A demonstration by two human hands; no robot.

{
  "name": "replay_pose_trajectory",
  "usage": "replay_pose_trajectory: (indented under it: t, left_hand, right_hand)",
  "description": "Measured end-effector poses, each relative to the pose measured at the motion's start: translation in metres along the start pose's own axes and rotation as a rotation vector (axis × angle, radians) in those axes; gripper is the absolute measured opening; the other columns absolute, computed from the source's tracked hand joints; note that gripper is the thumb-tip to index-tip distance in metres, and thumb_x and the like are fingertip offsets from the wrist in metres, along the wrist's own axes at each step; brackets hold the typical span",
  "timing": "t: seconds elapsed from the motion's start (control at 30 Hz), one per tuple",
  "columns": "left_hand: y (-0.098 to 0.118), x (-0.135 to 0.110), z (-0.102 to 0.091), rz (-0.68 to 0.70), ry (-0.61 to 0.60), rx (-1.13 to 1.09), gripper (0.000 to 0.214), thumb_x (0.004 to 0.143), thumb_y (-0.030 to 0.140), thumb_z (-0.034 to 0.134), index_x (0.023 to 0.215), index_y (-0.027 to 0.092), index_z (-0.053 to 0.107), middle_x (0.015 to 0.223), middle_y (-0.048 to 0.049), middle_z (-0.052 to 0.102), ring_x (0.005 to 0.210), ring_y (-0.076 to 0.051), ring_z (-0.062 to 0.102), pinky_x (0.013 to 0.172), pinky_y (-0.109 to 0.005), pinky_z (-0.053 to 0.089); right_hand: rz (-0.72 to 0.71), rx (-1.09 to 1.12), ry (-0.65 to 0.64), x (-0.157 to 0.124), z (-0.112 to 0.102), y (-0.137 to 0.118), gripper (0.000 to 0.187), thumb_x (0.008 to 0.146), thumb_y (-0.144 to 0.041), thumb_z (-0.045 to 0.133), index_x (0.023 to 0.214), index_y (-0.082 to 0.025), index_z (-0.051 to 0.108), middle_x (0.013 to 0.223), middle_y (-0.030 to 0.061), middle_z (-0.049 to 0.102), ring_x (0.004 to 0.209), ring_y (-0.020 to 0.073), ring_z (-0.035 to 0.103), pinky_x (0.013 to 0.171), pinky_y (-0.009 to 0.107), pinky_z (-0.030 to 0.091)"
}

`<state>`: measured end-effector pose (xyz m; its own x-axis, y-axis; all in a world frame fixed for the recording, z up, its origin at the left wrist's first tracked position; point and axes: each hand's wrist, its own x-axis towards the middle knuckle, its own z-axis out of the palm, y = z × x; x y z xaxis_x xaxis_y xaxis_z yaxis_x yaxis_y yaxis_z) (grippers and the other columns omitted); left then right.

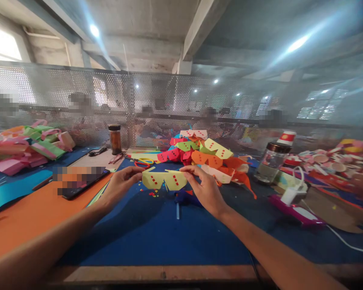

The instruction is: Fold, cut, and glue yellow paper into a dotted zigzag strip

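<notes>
Between both hands, above the blue table surface [157, 237], are pale yellow paper glasses [165, 181] with small red marks on each half. My left hand [121, 185] pinches their left end and my right hand [206, 188] pinches the right end. Just behind lies a heap of similar folded paper glasses [207, 159] in red, orange, green and pink. Scissors [144, 162] with yellow and red handles rest beyond my left fingers. Tiny coloured paper scraps [153, 193] are scattered below the glasses. A dark blue tool [186, 197], partly hidden, lies near my right hand.
At left are a phone [86, 183] on orange paper [27, 229] and a pile of coloured paper pieces [33, 147]. A dark-lidded bottle [115, 139] stands behind. On the right are a glass jar [270, 163], a purple power strip [299, 211] and its white cable. A perforated screen [157, 96] closes the back.
</notes>
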<state>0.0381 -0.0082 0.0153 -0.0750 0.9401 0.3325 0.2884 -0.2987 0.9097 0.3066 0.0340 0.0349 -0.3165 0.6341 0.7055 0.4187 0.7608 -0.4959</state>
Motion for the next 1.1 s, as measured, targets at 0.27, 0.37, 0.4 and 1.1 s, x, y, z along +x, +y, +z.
replay_pose_trajectory:
  t: [0.27,0.37,0.4,1.1]
  left_hand:
    - [-0.002,-0.001,-0.002,-0.021,0.007,-0.021,0.028,0.081,0.042,0.068,0.097,0.019,0.073,0.096,-0.0048,0.075,0.092,-0.022,0.066,0.08,-0.031,0.051]
    - [-0.002,-0.001,-0.002,-0.023,0.012,-0.014,0.027,0.08,0.041,0.068,0.093,0.019,0.073,0.091,-0.0045,0.074,0.086,-0.021,0.066,0.077,-0.031,0.05]
    - [-0.002,-0.001,-0.002,-0.021,0.015,-0.009,0.026,0.079,0.04,0.068,0.092,0.018,0.073,0.09,-0.0043,0.074,0.085,-0.02,0.066,0.076,-0.031,0.05]
    - [0.032,0.011,-0.004,0.073,-0.067,0.152,0.033,0.086,0.045,0.06,0.101,0.02,0.073,0.111,-0.0077,0.073,0.104,-0.026,0.064,0.089,-0.039,0.047]
  right_hand:
    - [0.013,0.024,-0.046,-0.002,0.002,0.0,0.019,0.095,-0.029,0.048,0.097,-0.022,0.066,0.095,0.0037,0.074,0.089,0.0192,0.069,0.078,0.03,0.054]
    - [0.01,0.026,-0.062,-0.002,0.002,0.0,0.018,0.095,-0.028,0.049,0.097,-0.022,0.066,0.095,0.0035,0.073,0.089,0.019,0.069,0.079,0.03,0.053]
    - [0.008,0.027,-0.066,-0.002,0.002,0.0,0.018,0.095,-0.027,0.049,0.097,-0.022,0.066,0.095,0.0035,0.073,0.089,0.019,0.068,0.079,0.03,0.053]
    - [-0.099,0.039,-0.088,-0.009,0.003,-0.007,0.016,0.097,-0.027,0.05,0.104,-0.025,0.065,0.104,0.0035,0.073,0.096,0.0203,0.067,0.086,0.037,0.052]
